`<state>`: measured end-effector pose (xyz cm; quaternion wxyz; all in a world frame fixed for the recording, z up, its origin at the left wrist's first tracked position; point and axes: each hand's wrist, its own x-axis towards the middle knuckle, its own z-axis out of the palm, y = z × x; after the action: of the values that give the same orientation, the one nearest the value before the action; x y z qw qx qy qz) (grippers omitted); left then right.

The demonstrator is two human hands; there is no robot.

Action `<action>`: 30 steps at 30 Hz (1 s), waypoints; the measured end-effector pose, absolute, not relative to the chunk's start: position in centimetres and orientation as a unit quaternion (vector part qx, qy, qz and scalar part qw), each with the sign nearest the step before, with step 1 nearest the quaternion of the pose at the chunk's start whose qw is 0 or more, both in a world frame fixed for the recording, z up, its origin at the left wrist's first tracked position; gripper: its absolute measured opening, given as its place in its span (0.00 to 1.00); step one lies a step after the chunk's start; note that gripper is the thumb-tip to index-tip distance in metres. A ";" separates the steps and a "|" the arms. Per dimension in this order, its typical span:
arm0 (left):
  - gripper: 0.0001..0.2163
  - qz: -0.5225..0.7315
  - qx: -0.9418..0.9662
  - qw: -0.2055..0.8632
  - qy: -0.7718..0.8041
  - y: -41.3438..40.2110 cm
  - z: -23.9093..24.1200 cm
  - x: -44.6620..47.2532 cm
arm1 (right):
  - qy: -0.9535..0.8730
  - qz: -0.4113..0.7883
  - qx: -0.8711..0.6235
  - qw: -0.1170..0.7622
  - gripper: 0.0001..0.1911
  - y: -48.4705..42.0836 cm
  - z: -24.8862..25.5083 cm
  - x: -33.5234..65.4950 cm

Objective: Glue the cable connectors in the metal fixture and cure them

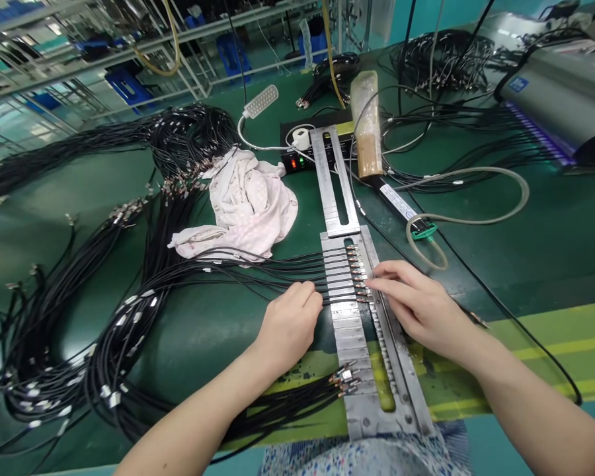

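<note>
A long metal fixture (348, 330) lies on the green table in front of me, with several black cables (268, 271) laid across its slots, their connector tips (357, 271) lined up in a row. My left hand (290, 324) is curled with its fingers pressed on the cables just left of the fixture. My right hand (416, 301) rests on the fixture's right rail, its fingers together and touching the lowest connector tip. A loose bunch of cable ends (344, 380) lies lower on the fixture.
Big bundles of black cables (79, 344) cover the left of the table. A crumpled white cloth (242, 205), a second metal rail (332, 178), a power strip (297, 158), a wrapped block (367, 125), a grey hose (476, 218) and a grey machine (565, 92) lie beyond.
</note>
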<state>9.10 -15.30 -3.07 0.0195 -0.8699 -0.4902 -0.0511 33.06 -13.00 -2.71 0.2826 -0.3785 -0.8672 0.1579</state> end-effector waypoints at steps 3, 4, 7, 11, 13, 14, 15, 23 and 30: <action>0.08 -0.057 -0.873 0.053 -0.481 -15.7 -3.5 9.2 | -0.867 0.160 -0.379 0.283 0.18 -13.1 -2.6 33.1; 0.09 -0.058 -0.875 0.056 -0.478 -15.8 -3.6 9.2 | -0.867 0.161 -0.377 0.283 0.18 -13.1 -2.6 33.1; 0.10 -0.067 -0.884 0.050 -0.460 -16.2 -3.7 9.2 | -0.872 0.158 -0.373 0.274 0.19 -13.2 -2.6 33.0; 0.12 -0.104 -0.896 0.025 -0.431 -16.2 -4.2 9.0 | -0.892 0.136 -0.360 0.235 0.20 -13.2 -3.0 32.6; 0.13 -0.113 -0.898 0.015 -0.426 -16.0 -4.5 9.0 | -0.907 0.117 -0.346 0.211 0.23 -13.2 -3.3 32.2; 0.13 -0.112 -0.897 0.012 -0.426 -15.8 -4.6 9.0 | -0.913 0.106 -0.341 0.198 0.24 -13.2 -3.5 32.0; 0.13 -0.108 -0.897 0.010 -0.429 -15.7 -4.7 9.0 | -0.918 0.095 -0.337 0.187 0.25 -13.2 -3.7 31.8; 0.12 -0.029 -0.905 0.021 -0.423 -15.7 -2.7 8.8 | -0.931 0.007 -0.326 0.161 0.18 -13.6 -3.5 30.9; 0.11 0.032 -0.922 0.040 -0.384 -16.1 -1.5 9.1 | -0.940 -0.014 -0.316 0.125 0.16 -13.5 -2.7 30.1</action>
<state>9.13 -16.13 -1.54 0.0396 -0.9218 -0.3844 0.0320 30.13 -13.48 -2.74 0.1252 -0.3162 -0.9403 -0.0141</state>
